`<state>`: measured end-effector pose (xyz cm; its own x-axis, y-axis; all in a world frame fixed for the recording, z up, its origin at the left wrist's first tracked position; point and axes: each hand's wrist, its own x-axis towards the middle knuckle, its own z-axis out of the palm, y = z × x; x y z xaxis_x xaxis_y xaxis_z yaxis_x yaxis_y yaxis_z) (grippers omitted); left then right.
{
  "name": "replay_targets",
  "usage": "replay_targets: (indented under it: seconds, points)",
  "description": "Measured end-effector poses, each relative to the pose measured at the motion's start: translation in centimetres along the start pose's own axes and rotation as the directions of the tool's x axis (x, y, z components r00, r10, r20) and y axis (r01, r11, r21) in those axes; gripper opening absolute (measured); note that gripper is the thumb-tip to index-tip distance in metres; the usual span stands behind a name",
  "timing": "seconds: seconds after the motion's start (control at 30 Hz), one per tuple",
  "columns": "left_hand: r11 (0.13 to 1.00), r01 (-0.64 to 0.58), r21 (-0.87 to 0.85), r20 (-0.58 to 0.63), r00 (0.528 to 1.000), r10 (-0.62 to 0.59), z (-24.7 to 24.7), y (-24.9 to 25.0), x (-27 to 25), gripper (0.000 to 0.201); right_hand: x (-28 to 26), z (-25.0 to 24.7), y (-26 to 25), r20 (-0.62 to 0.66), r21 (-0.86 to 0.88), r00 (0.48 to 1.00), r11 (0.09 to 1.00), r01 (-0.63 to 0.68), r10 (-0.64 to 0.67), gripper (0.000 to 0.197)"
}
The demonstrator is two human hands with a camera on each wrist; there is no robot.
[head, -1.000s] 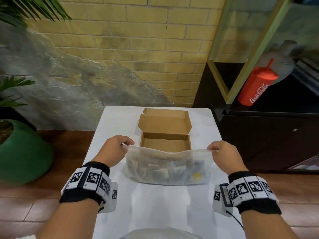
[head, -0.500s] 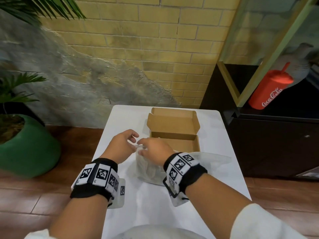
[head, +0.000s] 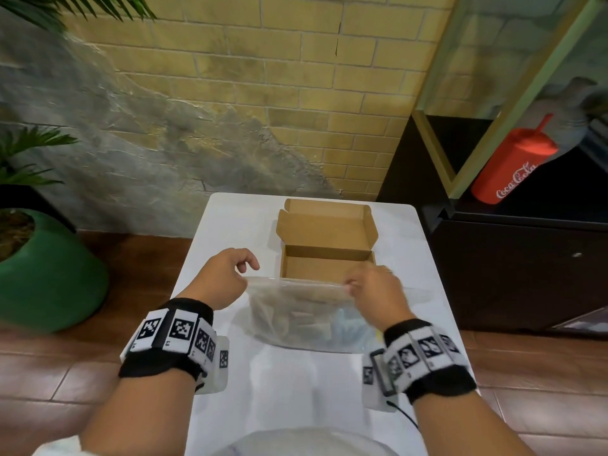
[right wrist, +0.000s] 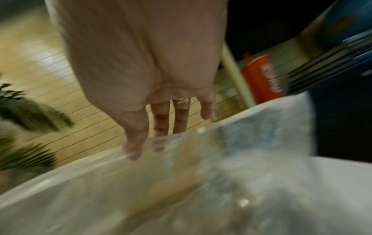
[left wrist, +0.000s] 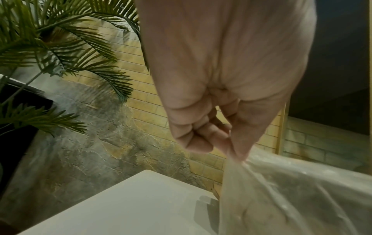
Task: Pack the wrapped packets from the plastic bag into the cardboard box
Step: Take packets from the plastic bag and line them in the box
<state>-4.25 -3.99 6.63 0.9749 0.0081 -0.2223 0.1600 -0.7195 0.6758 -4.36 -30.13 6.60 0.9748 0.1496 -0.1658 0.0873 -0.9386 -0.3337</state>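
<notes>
A clear plastic bag (head: 296,314) of wrapped packets (head: 345,324) stands on the white table (head: 296,406), just in front of the open cardboard box (head: 329,253). The box's lid leans back and I see nothing inside it. My left hand (head: 245,279) pinches the bag's top left corner between thumb and curled fingers, which the left wrist view shows close up on the bag (left wrist: 292,190). My right hand (head: 350,287) pinches the top rim right of the middle. The right wrist view is blurred; its fingertips (right wrist: 132,154) show through the plastic (right wrist: 181,182).
A black cabinet (head: 526,274) stands close to the table's right edge, with a red cup (head: 513,166) on its shelf. A green plant pot (head: 49,274) sits on the floor to the left. A brick wall is behind the table.
My right hand went from the bag's right corner over to my left hand, then slid right along the top rim. The left hand kept its hold on the left corner.
</notes>
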Motion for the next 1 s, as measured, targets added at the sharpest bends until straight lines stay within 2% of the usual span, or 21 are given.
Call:
replay_targets:
  seconds: [0.07,0.17,0.3,0.5,0.57,0.63,0.7,0.8,0.87,1.0]
  points:
    - [1.0,-0.005,0.02,0.013,1.0,0.005,0.2,0.0,-0.1,0.045,-1.0,-1.0,3.4,-0.019,-0.003,0.995,0.996,-0.094,0.094,0.02]
    - [0.999,-0.011,0.034,0.018,1.0,0.011,0.4,0.1,-0.3,0.046,-2.7,-2.5,7.7,-0.04,0.083,0.968,0.966,-0.245,0.249,0.024]
    - [0.997,-0.014,0.07,0.007,1.0,0.014,0.9,0.6,-0.3,0.047,-4.1,-3.4,10.3,-0.057,0.214,0.922,0.907,-0.363,0.383,0.021]
    - [0.991,-0.046,0.124,0.085,0.996,0.035,2.0,1.1,-0.5,0.054,-3.5,-2.7,8.9,0.025,0.349,0.9,0.84,-0.415,0.435,0.02]
    - [0.989,-0.056,0.139,0.113,0.993,0.04,2.2,1.1,-0.7,0.058,-3.1,-2.3,8.2,0.013,0.333,0.894,0.841,-0.426,0.447,0.021]
    - [0.989,-0.064,0.134,0.13,0.99,0.047,2.4,1.1,-0.8,0.061,-2.7,-1.7,7.7,-0.052,0.303,0.885,0.851,-0.428,0.463,0.014]
    - [0.993,-0.052,0.105,0.147,0.988,0.036,2.6,1.5,-1.2,0.055,-2.6,-1.2,7.2,-0.114,0.28,0.866,0.852,-0.442,0.487,0.003]
    - [0.996,-0.069,0.061,0.148,0.987,0.06,3.2,2.1,-2.0,0.026,-2.4,-0.4,6.9,-0.199,0.244,0.846,0.861,-0.446,0.494,0.018]
    - [0.997,-0.07,0.031,0.117,0.991,0.065,3.6,2.4,-2.2,0.013,-2.4,-0.3,6.8,-0.239,0.264,0.84,0.865,-0.427,0.488,0.015]
    - [0.998,-0.035,0.052,0.049,0.998,0.032,4.2,2.6,-2.0,0.022,-2.5,-0.4,7.3,-0.178,0.48,0.825,0.779,-0.404,0.537,0.015]
